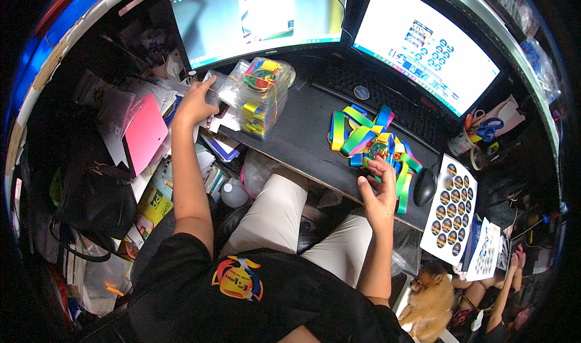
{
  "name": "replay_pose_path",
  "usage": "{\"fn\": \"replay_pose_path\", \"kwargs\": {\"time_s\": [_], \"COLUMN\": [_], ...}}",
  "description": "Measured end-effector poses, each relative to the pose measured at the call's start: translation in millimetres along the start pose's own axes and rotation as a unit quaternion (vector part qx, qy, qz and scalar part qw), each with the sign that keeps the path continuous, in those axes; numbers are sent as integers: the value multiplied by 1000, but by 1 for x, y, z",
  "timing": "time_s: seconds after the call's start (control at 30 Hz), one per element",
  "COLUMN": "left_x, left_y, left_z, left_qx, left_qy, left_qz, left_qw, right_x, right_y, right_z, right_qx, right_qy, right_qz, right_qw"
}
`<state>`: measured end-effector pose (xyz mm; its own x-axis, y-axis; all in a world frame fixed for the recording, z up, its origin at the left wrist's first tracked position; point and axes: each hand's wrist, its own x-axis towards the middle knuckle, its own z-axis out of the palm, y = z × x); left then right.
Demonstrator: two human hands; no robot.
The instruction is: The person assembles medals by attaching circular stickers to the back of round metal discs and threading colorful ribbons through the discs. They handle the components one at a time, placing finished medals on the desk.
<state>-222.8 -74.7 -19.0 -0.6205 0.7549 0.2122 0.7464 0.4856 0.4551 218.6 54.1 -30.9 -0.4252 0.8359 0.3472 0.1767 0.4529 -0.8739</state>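
Bench (302,131): ribbon pile (357,136) near front edge, right of medal pack (259,98); a hard pull could tangle or spill it. Your left hand (195,106) meets clear plastic (227,92), grip unclear; your right hand (379,195), fingers loosely apart beside one medal (378,152), might snag.

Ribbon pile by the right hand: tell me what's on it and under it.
A round medal lies on the colourful ribbon pile, close to the right hand. The black desk shows around its edges; anything beneath the overlapping ribbons is covered.
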Motion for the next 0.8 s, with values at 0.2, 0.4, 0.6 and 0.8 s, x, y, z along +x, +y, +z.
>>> {"fn": "replay_pose_path", "kwargs": {"time_s": [0.2,0.4,0.6,0.8], "left_x": [15,15,2,-72], "left_y": [9,18,23,111], "left_z": [-5,9,7,-20], "left_qx": [67,-10,-44,-201], "left_qy": [-12,133,125,359], "left_qz": [-17,15,103,-19], "left_qw": [998,991,986,911], "right_x": [-3,-7,-6,-8], "right_y": [7,9,24,32], "right_z": [2,-1,-11,-28], "right_qx": [19,16,18,143], "right_qy": [-7,-4,31,169], "right_qz": [-4,6,-8,12], "right_qw": [1000,1000,999,975]}}
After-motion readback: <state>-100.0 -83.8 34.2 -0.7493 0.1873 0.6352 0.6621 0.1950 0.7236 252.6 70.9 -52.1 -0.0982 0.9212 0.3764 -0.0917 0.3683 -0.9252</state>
